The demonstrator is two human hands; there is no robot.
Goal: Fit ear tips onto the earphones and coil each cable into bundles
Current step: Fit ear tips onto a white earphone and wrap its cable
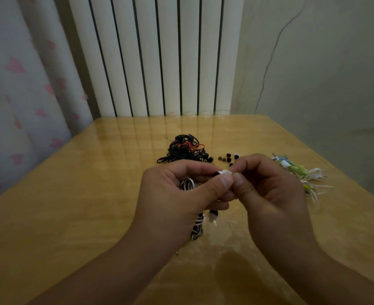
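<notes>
Over the middle of the table, my left hand (pixel 177 192) holds a black-and-white striped earphone cable (pixel 187 184), and its thumb and fingers pinch a white earbud (pixel 222 172). My right hand (pixel 269 186) pinches the same earbud from the right, fingertips meeting those of the left hand. More of the striped cable (pixel 197 227) hangs below my left palm to the tabletop. Several loose black ear tips (pixel 228 158) lie just beyond my hands.
A tangled pile of black and red earphones (pixel 184 149) lies at the middle back of the wooden table (pixel 71 194). A bunch of pastel-coloured earphones (pixel 302 172) lies to the right. A white radiator (pixel 155 56) and a curtain (pixel 16 95) stand behind.
</notes>
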